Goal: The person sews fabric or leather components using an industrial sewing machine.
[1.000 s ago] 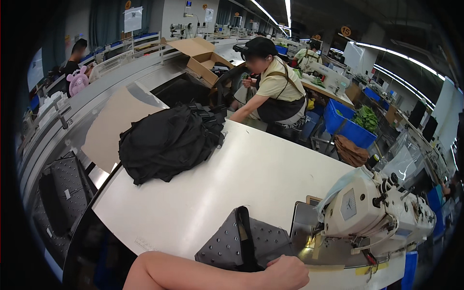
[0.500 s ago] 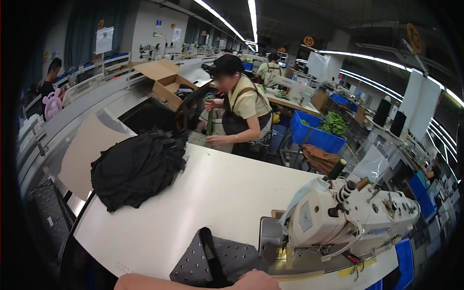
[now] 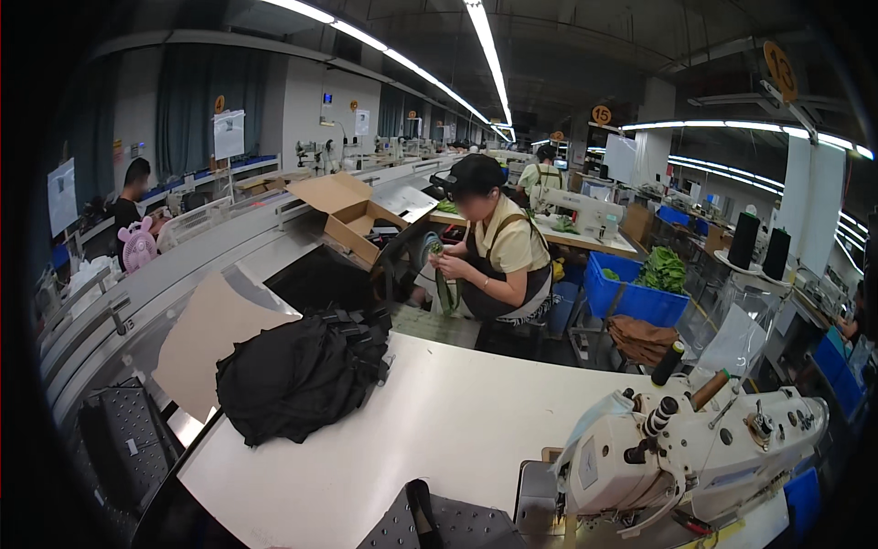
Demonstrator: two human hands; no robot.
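Neither my left hand nor my right hand shows; both are below the lower edge. Closest to that edge, a dark grey panel dotted with small shiny spots (image 3: 471,526) lies on the white table (image 3: 366,457), partly cut off. A black strap (image 3: 422,508) lies across it. To the panel's right stands a white sewing machine (image 3: 631,462), with a pale blue cloth or mask hanging at its left end. A pile of black fabric pieces (image 3: 297,375) rests on the table's far left part.
Beyond the table a co-worker (image 3: 503,247) in a cap handles a green strip. A blue bin (image 3: 631,297) with green pieces stands to the right, brown material (image 3: 645,339) below it. An open cardboard box (image 3: 352,224) is at the back left; black thread cones (image 3: 743,240) stand far right.
My forearm and hand have dropped out of sight. The view has tilted up and swung left, so the table sits lower. The co-worker's hands have come together around the green strip.
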